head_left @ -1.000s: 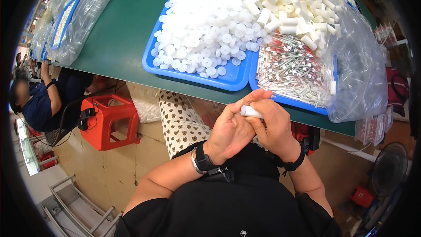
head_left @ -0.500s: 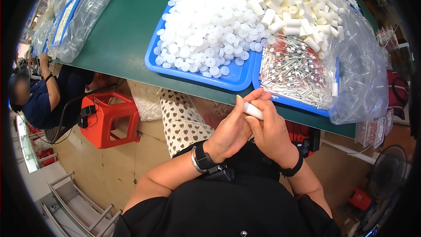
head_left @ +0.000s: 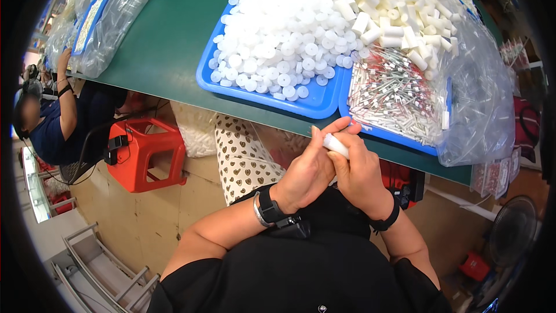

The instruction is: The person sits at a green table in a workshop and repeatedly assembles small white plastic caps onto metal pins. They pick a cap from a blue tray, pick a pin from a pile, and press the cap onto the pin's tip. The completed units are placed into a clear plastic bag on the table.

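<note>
A green flat-topped desk (head_left: pixel 174 40) carries two blue plastic trays (head_left: pixel 313 101), one heaped with round white plastic caps (head_left: pixel 278 40), the other with white tubes and thin sticks. Below its near edge, the left hand (head_left: pixel 307 171) and right hand (head_left: pixel 359 174) press together, both pinching one small white plastic cylinder (head_left: pixel 336 145). Its long axis slants from upper left to lower right.

left hand (head_left: pixel 307 173): fingers curled, grip closed | right hand (head_left: pixel 360 175): pressed against left, grip closed
</note>
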Demonstrator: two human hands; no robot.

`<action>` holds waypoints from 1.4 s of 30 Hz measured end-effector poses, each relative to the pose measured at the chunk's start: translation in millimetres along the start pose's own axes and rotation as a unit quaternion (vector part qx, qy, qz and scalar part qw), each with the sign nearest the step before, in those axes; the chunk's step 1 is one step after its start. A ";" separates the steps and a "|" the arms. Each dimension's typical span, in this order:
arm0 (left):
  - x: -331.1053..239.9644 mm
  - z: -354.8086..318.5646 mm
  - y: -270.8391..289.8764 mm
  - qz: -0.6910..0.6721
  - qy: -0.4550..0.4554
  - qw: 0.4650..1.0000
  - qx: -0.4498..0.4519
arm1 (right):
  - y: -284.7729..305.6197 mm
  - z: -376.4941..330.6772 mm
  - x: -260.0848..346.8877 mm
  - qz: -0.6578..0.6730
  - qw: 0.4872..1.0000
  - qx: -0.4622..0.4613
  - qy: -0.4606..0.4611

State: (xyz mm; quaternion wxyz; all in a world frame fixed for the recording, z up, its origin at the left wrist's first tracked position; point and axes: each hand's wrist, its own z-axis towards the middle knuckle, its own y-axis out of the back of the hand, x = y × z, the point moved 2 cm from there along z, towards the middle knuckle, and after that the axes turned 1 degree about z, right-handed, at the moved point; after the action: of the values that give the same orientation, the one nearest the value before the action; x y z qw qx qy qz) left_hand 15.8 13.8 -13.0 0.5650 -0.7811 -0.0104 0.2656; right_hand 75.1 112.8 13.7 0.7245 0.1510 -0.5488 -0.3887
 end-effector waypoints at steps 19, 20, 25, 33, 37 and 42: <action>-4.6 -17.2 16.8 0.124 -0.024 0.991 -0.037 | -17.0 -17.2 -10.7 0.572 0.684 0.211 -0.400; 0.5 -20.3 20.8 0.143 -0.039 0.988 -0.046 | -20.1 -18.7 -9.6 0.519 0.736 0.210 -0.381; 5.6 -25.8 31.7 0.086 -0.018 0.994 -0.071 | -31.0 -28.2 1.2 0.155 0.967 0.137 -0.152; 4.4 -27.6 34.7 0.021 0.017 0.998 -0.055 | -28.3 -32.3 -6.5 0.229 0.924 0.209 -0.224; 14.3 -29.8 39.3 0.015 -0.005 0.997 -0.073 | -36.4 -31.6 -1.0 0.206 0.955 0.141 -0.162; 14.9 -31.6 43.5 0.048 0.017 0.996 -0.073 | -37.6 -32.2 -11.2 0.484 0.757 0.208 -0.385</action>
State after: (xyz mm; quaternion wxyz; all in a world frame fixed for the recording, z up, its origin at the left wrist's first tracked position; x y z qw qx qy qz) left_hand 29.7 -25.0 -50.7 0.4936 -0.8241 0.0174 0.2775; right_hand 88.4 89.8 -29.5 0.4942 -0.1503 -0.8488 0.1127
